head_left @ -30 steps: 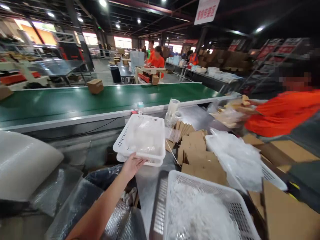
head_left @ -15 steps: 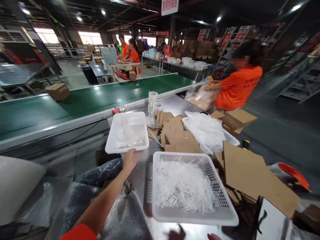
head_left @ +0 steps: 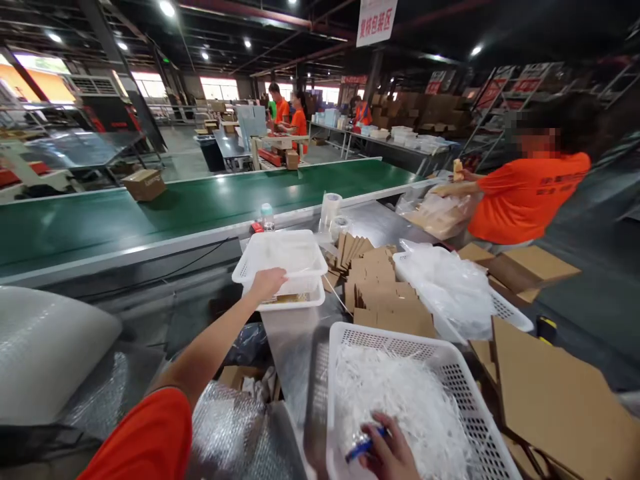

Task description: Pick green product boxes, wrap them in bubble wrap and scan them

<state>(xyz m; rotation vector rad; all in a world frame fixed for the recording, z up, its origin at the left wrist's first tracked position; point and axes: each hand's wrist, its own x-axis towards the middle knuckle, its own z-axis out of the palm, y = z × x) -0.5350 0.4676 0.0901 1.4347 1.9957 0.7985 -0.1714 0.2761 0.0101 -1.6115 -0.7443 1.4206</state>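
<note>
My left hand (head_left: pixel 270 283) is closed on the near rim of a white plastic basket (head_left: pixel 307 265). This basket sits over a second white basket (head_left: pixel 317 293), whose front wall and some brownish contents show below it. My right hand (head_left: pixel 387 450) is over a larger white perforated basket (head_left: pixel 500 443). Its fingers are curled round a slim blue pen-like object (head_left: pixel 367 445); a shiny silvery bit shows beside it. Under that hand lies a heap of white shredded filler (head_left: pixel 405 387).
Folded cardboard pieces (head_left: pixel 383 287) and a basket of clear plastic bags (head_left: pixel 450 287) stand beyond. Large cardboard sheets (head_left: pixel 565 393) lie right, bubble wrap (head_left: pixel 245 427) left. A green conveyor (head_left: pixel 225 200) carries a carton (head_left: pixel 144 185). A co-worker in orange (head_left: pixel 530 200) handles plastic-wrapped goods.
The upper basket, tilted toward me before, now lies flatter, and the lower basket shows beneath. My right hand has come up over the filler with the blue object. The view has turned left.
</note>
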